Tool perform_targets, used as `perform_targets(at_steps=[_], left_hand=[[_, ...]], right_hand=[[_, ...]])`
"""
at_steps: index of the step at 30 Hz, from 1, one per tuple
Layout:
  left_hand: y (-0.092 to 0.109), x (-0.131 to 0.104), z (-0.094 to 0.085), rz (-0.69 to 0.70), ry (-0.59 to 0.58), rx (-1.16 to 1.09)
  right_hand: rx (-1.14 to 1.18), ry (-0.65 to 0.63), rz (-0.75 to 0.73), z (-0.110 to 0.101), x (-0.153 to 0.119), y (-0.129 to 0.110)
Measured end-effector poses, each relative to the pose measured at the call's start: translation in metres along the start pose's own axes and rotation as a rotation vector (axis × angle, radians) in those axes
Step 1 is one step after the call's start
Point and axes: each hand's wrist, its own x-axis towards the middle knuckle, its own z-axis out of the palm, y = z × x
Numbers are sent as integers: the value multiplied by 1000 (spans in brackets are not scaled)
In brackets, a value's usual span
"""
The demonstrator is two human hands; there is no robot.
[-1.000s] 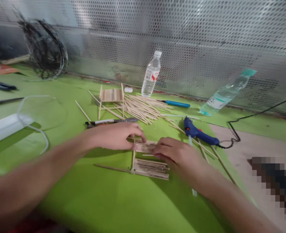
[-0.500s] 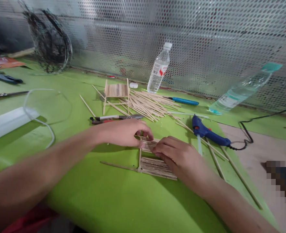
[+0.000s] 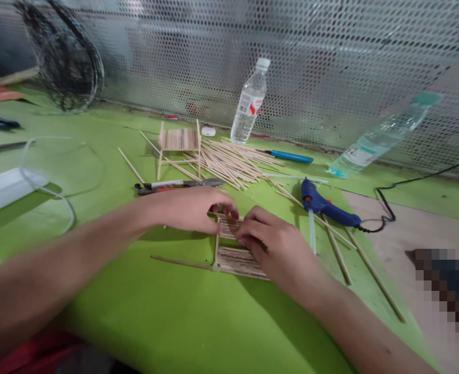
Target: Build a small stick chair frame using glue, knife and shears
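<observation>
A small frame of wooden sticks (image 3: pixel 239 258), with two slatted panels and a gap between them, lies on the green tabletop. One long stick of it sticks out to the left. My left hand (image 3: pixel 192 209) curls its fingers and thumb around the frame's far left corner. Over the right part, my right hand (image 3: pixel 278 240) presses its bent fingers together on the slats by the gap; its fingertips are partly hidden. Just beyond my left hand lie pruning shears (image 3: pixel 201 183). A small stick chair-like piece (image 3: pixel 180 140) stands farther back.
Loose sticks (image 3: pixel 229 163) are heaped behind the shears. At the right rests a blue glue gun (image 3: pixel 328 206) with its black cord. A clear bottle (image 3: pixel 248 104) stands by the perforated metal wall; a greenish bottle (image 3: pixel 385 137) appears slanted. A wire coil (image 3: pixel 63 62) is at far left.
The whole view has shifted, so things appear slightly farther left and higher. My right hand's fingers have bent more over the slats; the left hand keeps its place at the corner.
</observation>
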Motion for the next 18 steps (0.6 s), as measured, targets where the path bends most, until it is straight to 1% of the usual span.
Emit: perform_targets(at_steps=[2,5,10,11,12,14,15,17,18], left_hand=[[-1,1,-2,6,5,10],[-5,1,-3,31,-3,5],[-7,0,-1,31,-11,0],[-7,0,0,30,-9,-4],[-7,0,1,29,-8,-9],[-7,1,4,28,-11,-22],[-7,1,5,29,-12,-24],[-7,1,6,35,-17,-13],[-7,1,5,34,-20,-5]], right_hand=[[51,2,12,0,0,2],[95,-9,-18,-1,-1,8],[34,-34,-147,-7,-2,8],[16,-6,-176,-10,-2,7],[-5,49,-193,-14,-2,7],[-55,231,-190,-26,-2,9],[-94,334,-162,-33,-2,13],[-213,494,-36,-50,-5,28],[-298,502,76,-58,-7,38]])
